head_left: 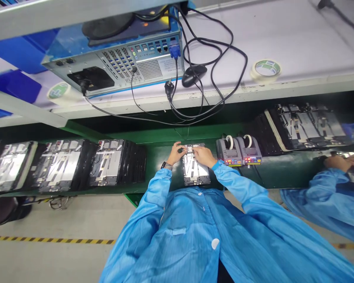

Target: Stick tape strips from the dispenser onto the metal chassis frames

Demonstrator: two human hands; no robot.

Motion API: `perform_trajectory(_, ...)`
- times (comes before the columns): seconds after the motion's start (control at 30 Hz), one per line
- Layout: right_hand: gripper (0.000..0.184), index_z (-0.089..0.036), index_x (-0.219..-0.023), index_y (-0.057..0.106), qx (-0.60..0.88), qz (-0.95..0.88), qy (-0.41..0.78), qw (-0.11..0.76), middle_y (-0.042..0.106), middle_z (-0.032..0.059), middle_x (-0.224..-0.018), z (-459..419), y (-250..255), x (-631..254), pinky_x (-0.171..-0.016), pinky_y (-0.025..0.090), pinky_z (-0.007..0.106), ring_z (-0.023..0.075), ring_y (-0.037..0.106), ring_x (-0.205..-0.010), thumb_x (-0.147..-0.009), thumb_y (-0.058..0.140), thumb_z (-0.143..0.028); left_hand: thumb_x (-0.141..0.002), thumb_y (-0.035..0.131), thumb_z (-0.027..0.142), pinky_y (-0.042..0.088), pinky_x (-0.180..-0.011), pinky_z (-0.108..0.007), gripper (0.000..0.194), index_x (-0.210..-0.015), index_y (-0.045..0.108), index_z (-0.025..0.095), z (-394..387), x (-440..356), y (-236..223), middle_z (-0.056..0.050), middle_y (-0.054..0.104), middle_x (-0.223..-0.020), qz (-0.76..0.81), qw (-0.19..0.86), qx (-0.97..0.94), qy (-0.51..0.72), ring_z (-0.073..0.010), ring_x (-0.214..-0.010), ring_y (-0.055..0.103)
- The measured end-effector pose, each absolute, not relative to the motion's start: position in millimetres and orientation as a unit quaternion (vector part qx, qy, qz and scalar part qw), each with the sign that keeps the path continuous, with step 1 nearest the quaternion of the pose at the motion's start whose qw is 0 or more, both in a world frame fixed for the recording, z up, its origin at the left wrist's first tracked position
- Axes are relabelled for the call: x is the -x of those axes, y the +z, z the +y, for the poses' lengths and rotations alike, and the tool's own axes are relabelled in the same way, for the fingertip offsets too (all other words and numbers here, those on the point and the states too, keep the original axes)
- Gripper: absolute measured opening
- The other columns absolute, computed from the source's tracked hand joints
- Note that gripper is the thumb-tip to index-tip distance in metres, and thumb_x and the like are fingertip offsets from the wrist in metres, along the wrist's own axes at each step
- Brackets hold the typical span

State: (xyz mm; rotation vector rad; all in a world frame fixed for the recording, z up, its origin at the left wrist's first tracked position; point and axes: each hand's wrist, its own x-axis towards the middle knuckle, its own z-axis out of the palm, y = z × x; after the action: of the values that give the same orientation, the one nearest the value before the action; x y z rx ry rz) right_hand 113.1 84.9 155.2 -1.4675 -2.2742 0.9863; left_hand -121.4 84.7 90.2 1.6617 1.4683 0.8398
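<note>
Left hand curls in narrow on the top of a metal tablet frame, right hand lies half open on the same frame

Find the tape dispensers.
The tape dispensers sit on the green bench in the head view, right of the person's right hand and the device frame.
</note>
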Motion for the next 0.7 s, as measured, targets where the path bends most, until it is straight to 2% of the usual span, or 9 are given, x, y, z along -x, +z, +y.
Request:
perform_trajectory(0.13, 0.037, -0.024, -0.123, 0.073, 0.569, -0.724, 0.345, 0.182, 0.072, 0.0105, -0.123, 43, 147, -135, -0.101, 0.047, 0.04, 0.0275, 0.066, -0.112, -0.099, 0.045, -0.023, -0.082, 0.083, 0.026, 0.042, -0.115, -0.051, 0.015, -0.095, 0.077, 0.024, 91, 124, 96, -0.011, 0.057, -0.131, 0.57, 0.372, -0.665, 0.309, -0.0319, -0.144, 0.046)
perform_trajectory(0.23, 0.043, -0.019, -0.133, 0.068, 0.63, -0.675, 0.308, 0.229, 0.067, 0.0143, -0.127, 7, 129, -147, -0.107, 0.047, 0.044, 0.0293, 0.061, -0.119, -0.097, 0.045, -0.027, -0.082, 0.081, 0.025, 0.041, -0.117, -0.05, 0.015, -0.095, 0.075, 0.022, 92, 123, 102, -0.011, 0.057, -0.132, 0.571, 0.369, -0.671, 0.295, -0.0312, -0.144, 0.046)
perform_trajectory(0.3, 0.051, -0.014, -0.141, 0.062, 0.664, -0.642, 0.285, 0.254, 0.063, 0.0183, -0.132, -11, 114, -152, -0.113, 0.043, 0.049, 0.0323, 0.056, -0.127, -0.096, 0.047, -0.034, -0.084, 0.078, 0.027, 0.04, -0.119, -0.047, 0.02, -0.103, 0.074, 0.022, 86, 119, 105, -0.012, 0.053, -0.138, 0.576, 0.36, -0.665, 0.309, -0.0297, -0.144, 0.046)
perform_trajectory(0.37, 0.056, -0.011, -0.142, 0.061, 0.67, -0.62, 0.315, 0.262, 0.061, 0.02, -0.135, -22, 98, -155, -0.117, 0.04, 0.051, 0.0336, 0.053, -0.131, -0.094, 0.05, -0.04, -0.089, 0.072, 0.029, 0.04, -0.119, -0.045, 0.033, -0.121, 0.069, 0.022, 70, 109, 105, -0.014, 0.05, -0.145, 0.604, 0.345, -0.626, 0.351, -0.0282, -0.143, 0.047)
perform_trajectory(0.47, 0.06, -0.013, -0.139, 0.063, 0.648, -0.594, 0.396, 0.266, 0.06, 0.0194, -0.139, -28, 82, -158, -0.119, 0.038, 0.05, 0.0325, 0.052, -0.134, -0.092, 0.052, -0.049, -0.093, 0.066, 0.033, 0.037, -0.121, -0.047, 0.057, -0.146, 0.051, 0.019, 25, 86, 97, -0.018, 0.047, -0.15, 0.678, 0.343, -0.512, 0.401, -0.0287, -0.142, 0.048)
perform_trajectory(0.6, 0.066, -0.011, -0.139, 0.064, 0.657, -0.578, 0.398, 0.274, 0.053, 0.021, -0.149, -31, 83, -159, -0.123, 0.033, 0.052, 0.035, 0.046, -0.142, -0.089, 0.055, -0.054, -0.091, 0.068, 0.04, 0.029, -0.127, -0.047, 0.07, -0.153, 0.043, 0.021, -35, 51, 88, -0.017, 0.048, -0.155, 0.686, 0.421, -0.449, 0.389, -0.0297, -0.149, 0.041)
perform_trajectory(0.7, 0.065, -0.011, -0.141, 0.062, 0.648, -0.604, 0.372, 0.278, 0.056, 0.0209, -0.145, -33, 102, -156, -0.122, 0.034, 0.053, 0.0358, 0.048, -0.138, -0.09, 0.056, -0.051, -0.091, 0.067, 0.043, 0.028, -0.127, -0.047, 0.071, -0.154, 0.043, 0.019, -52, 41, 97, -0.017, 0.048, -0.156, 0.689, 0.426, -0.428, 0.4, -0.0298, -0.148, 0.043)
